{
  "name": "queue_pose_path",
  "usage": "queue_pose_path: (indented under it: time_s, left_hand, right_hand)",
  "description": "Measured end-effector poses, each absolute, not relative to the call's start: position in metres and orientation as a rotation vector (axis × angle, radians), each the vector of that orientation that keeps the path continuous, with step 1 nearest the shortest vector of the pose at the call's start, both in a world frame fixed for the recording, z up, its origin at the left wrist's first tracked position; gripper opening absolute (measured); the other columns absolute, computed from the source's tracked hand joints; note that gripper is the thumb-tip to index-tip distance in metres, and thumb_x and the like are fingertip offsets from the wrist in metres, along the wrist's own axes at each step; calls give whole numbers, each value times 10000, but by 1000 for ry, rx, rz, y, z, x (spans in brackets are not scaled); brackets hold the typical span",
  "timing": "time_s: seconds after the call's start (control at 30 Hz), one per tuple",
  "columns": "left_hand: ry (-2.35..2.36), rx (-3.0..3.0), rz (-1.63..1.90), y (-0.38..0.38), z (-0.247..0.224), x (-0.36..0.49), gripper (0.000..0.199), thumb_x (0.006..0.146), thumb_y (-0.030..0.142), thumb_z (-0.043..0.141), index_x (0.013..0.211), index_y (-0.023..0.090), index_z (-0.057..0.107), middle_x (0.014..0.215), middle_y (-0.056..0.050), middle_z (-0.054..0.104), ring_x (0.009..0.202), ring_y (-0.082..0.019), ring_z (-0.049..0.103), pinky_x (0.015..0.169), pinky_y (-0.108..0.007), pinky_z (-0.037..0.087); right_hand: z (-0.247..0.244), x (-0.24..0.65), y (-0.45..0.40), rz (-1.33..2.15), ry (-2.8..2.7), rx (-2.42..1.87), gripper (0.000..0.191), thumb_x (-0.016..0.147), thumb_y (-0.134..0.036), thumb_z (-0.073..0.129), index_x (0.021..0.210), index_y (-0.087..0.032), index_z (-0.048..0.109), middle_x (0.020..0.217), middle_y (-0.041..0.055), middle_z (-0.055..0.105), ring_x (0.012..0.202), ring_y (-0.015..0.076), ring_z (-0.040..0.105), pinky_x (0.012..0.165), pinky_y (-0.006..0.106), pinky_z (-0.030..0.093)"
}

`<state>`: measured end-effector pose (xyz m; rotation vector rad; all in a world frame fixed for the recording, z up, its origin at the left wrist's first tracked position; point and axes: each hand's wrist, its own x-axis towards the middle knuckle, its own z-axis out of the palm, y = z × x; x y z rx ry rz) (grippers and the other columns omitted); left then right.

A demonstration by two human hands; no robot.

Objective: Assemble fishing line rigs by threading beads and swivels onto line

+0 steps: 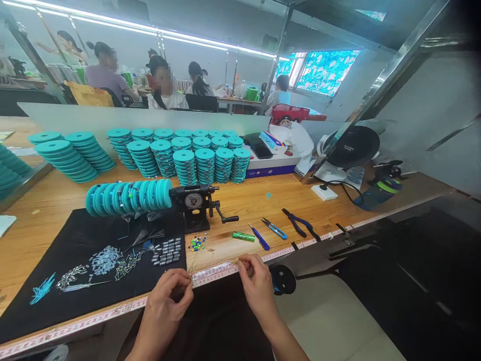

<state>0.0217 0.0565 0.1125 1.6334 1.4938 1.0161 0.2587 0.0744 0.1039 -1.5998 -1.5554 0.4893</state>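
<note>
At the table's front edge, my left hand (167, 301) is closed in a pinch on thin fishing line, with fine ends sticking up from the fingertips. My right hand (257, 286) also pinches, a short way to the right; the line at its fingertips is very faint. Both hands are over a pink-and-white measuring tape (216, 272) fixed along the edge. Just beyond them are small coloured beads (197, 242) and a green cylinder (243, 236). On the black mat (139, 283) lie grey sinkers (166, 251), clear sleeves (105, 259) and metal swivels (71, 276).
A hand-cranked winder (195, 200) carries a row of teal foam spools (128, 196). Stacked spools (184, 163) line the back. A blue pen-like tool (259, 237), thread snips (274, 228) and pliers (300, 221) lie at right. Several people sit beyond the partition (150, 118).
</note>
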Motion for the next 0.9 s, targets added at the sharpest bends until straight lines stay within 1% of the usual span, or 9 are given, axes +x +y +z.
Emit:
queue_pose_path:
  time_s: [0.1,0.17,0.33,0.4,0.47,0.5,0.57,0.7,0.9]
  left_hand:
    - [1355,1262,1047,47,132,21,210,824,335,634,665,212,574,921,-48,600,936,-242,564,841,-333,411]
    - [1252,962,1098,39,144,24,244,789,363,681,635,204,578,954,-47,610,1009,-247,540,879,-321,405]
    - [1047,468,1149,25,156,39,230,722,328,769,631,179,619,1021,-55,638,1056,-223,528,868,-286,438]
    - [999,370,1128,21,155,45,215,721,330,778,672,172,641,964,-58,652,898,-196,591,708,-266,489]
    - [992,302,1084,17,153,48,221,730,361,775,768,177,659,832,-30,653,600,-131,565,482,-235,440]
    - [1006,279,1069,16,151,49,254,722,384,780,821,182,661,742,-2,634,478,-96,492,405,-221,380]
    - [1039,250,1066,13,149,50,342,675,419,812,872,187,655,621,42,581,389,-63,394,358,-203,314]
    - [1016,176,1059,12,149,50,343,630,390,849,698,187,581,593,41,551,459,-87,467,397,-200,308]
    - [970,191,1042,13,148,51,343,677,359,818,605,184,532,571,59,469,450,-78,399,406,-207,300]
  right_hand:
    - [109,255,62,514,-1384,-1568,190,961,-328,476,880,-185,570,765,13,568,692,168,522,654,271,401]
    - [115,246,49,670,-1269,-1485,231,960,-375,491,840,-188,556,736,5,538,692,164,508,651,263,411]
    - [129,202,25,1585,-1081,-1021,269,873,-428,638,904,-163,612,824,33,613,588,113,522,534,225,387]
    - [128,185,21,1860,-943,-836,305,825,-419,695,950,-155,609,814,28,626,539,97,545,488,203,367]
    - [123,173,20,2020,-805,-732,352,776,-406,745,966,-147,601,755,12,624,531,105,579,470,189,371]
    - [120,169,19,2060,-757,-712,372,761,-404,763,966,-141,599,729,10,625,533,109,587,472,188,386]
    - [113,164,19,2074,-735,-717,383,757,-422,774,929,-129,599,669,7,624,518,108,581,492,198,426]
    - [107,162,18,1975,-852,-824,386,788,-478,746,774,-135,568,609,14,621,476,104,562,511,229,470]
    - [114,168,15,1872,-1027,-930,363,808,-478,721,762,-147,579,624,6,608,514,123,583,517,232,479]
